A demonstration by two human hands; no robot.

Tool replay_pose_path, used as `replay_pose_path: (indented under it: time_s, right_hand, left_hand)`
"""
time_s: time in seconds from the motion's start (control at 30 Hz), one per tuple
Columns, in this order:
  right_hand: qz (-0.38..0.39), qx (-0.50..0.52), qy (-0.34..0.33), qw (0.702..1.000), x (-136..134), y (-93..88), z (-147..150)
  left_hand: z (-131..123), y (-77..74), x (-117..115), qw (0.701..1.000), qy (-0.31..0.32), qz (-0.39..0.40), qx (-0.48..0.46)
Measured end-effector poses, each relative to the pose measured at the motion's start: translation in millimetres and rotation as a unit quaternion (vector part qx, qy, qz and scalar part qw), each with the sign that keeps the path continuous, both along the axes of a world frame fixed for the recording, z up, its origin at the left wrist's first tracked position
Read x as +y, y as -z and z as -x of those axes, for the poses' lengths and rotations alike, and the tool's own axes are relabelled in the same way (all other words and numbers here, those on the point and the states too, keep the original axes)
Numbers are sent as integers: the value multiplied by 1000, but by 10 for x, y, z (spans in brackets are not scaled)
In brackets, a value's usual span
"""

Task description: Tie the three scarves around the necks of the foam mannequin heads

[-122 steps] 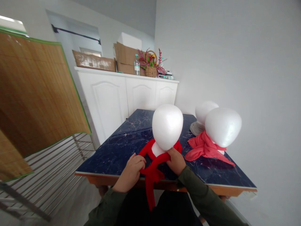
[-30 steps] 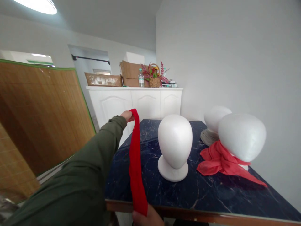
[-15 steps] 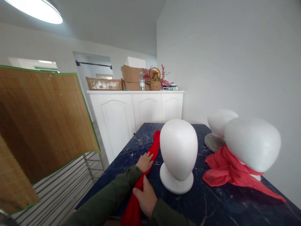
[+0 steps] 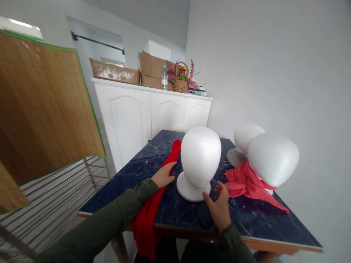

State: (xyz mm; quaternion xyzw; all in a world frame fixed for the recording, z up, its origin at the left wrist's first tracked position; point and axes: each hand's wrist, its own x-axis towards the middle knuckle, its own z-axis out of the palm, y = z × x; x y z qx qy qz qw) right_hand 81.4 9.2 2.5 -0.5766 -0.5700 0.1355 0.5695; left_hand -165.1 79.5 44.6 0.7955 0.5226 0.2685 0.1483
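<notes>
Left hand [image 4: 163, 176] lay flat, grip open, pinning the red scarf [image 4: 153, 204] to the desk [image 4: 192, 215]. Right hand [image 4: 219, 206], fingers spread and holding nothing, reached near the foam head [image 4: 200, 155].

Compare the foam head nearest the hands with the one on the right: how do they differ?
The near foam head stands upright with a bare neck; the right foam head tilts and wears a pink scarf. The red scarf lies flat beside the near one, under the left hand. Both are plain white.

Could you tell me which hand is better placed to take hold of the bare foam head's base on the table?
Probably the right hand: it hovers open just by the base of the foam head, while the left hand lies flat on the red scarf.
</notes>
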Motion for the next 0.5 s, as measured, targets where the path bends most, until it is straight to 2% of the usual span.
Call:
replay_pose_path:
  time_s: [0.03,0.1,0.17,0.2,0.27,0.33,0.43,0.5]
  right_hand:
    - [-11,-17,-37,999,111,-48,-22]
    - [-17,-43,-159,986,287,-143,16]
    - [-18,-55,-246,967,368,-218,112]
    - [-20,-56,-258,964,370,-246,162]
    - [-32,-63,-233,970,328,-288,251]
    - [-46,-73,-211,974,283,-331,346]
    - [-75,-86,-236,965,364,-455,606]
    - [-94,-84,-260,957,576,-571,894]
  left_hand:
    - [-65,-41,-118,998,47,-2,-31]
    - [-214,-102,-339,986,142,-4,-91]
    - [-361,-120,-509,974,181,-7,-133]
    - [-419,-115,-567,972,179,-12,-149]
    - [-475,-102,-627,972,155,-31,-174]
    - [-429,-126,-625,972,131,-66,-184]
    - [-185,-283,-507,972,88,-136,-170]
    - [61,-424,-326,971,41,-179,-153]
